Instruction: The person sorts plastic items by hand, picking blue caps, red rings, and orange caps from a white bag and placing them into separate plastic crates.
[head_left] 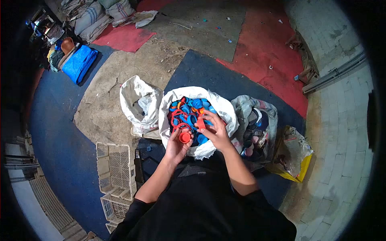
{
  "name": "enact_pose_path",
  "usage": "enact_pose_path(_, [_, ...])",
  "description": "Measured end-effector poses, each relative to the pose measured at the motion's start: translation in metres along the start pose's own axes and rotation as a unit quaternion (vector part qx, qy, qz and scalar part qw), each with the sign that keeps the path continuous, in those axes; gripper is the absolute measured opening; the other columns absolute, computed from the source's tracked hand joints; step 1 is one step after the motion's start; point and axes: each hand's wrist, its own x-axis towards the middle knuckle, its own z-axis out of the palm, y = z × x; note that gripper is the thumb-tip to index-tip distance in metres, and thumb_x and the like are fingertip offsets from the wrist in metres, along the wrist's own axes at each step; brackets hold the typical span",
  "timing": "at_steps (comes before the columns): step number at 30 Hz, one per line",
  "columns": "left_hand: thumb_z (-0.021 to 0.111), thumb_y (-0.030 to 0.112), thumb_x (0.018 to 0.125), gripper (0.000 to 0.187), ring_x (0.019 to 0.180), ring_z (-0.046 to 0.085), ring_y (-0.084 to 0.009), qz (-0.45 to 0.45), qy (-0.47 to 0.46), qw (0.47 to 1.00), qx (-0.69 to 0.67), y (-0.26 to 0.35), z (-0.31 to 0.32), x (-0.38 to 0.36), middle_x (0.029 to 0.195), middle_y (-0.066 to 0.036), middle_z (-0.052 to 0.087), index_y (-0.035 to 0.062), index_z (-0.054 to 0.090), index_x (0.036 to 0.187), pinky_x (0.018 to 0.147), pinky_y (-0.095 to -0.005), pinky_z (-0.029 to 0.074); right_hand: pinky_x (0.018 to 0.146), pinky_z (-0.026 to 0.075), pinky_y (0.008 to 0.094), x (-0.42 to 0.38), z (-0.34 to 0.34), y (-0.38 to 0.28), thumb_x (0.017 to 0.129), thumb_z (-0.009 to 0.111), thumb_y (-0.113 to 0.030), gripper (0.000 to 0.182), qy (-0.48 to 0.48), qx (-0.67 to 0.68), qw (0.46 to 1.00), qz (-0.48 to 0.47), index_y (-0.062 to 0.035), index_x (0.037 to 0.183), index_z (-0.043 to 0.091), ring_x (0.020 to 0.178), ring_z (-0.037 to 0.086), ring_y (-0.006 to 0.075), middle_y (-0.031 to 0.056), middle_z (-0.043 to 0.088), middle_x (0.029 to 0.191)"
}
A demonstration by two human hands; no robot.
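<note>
My left hand (177,149) is closed round a red bottle cap (185,137), its open hollow side facing up. In my right hand (217,131) the fingers pinch a red plastic ring piece (201,123), held a short way from the cap. Both hands are above a white woven sack (167,110) with its rim rolled down. Inside it lies a heap of blue, red and orange plastic caps and rings (185,113). My right hand hides part of the heap.
Left of the sack stands another white sack (128,96) with pale plastic inside. To the right are a grey sack (271,108) of mixed caps and a yellow bag (298,172). Plastic crates (116,168) stand at lower left; a wall (337,132) bounds the right.
</note>
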Motion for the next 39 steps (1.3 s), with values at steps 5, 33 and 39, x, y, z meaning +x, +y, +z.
enact_pose_path(5, [0.048,0.042,0.107,0.046,0.105,0.066,-0.0274,0.001,-0.028,0.999,0.016,0.000,0.008,-0.004,0.115,-0.015,0.066,-0.0002,0.061,0.119,0.091,-0.0399,0.057,0.100,0.057,0.0413,-0.004,0.011,0.004,0.092,0.064,0.005,0.054,0.001,0.257,0.963,0.079,-0.0023,0.142,0.047,0.112,0.066,0.0233,0.0129,0.058,0.127])
enact_pose_path(33, [0.064,0.030,0.102,0.026,0.066,0.057,-0.0094,0.205,0.180,0.939,0.210,0.065,-0.020,0.019,0.078,0.001,0.062,0.0062,0.070,0.111,0.057,-0.0244,0.044,0.106,0.040,0.0473,0.070,-0.042,0.063,0.084,0.073,-0.031,0.033,-0.341,-0.671,0.641,-0.151,-0.0102,0.109,0.076,0.117,0.059,0.0291,0.0079,0.067,0.120])
enact_pose_path(39, [0.066,0.028,0.102,0.020,0.069,0.060,-0.0078,0.205,0.182,0.943,0.190,0.064,-0.023,0.012,0.084,0.001,0.065,0.0089,0.070,0.106,0.055,-0.0230,0.048,0.104,0.042,0.0489,0.112,-0.010,-0.001,0.085,0.073,-0.037,0.029,-0.254,-0.658,0.705,0.073,-0.0108,0.095,0.080,0.112,0.063,0.0291,0.0112,0.071,0.110])
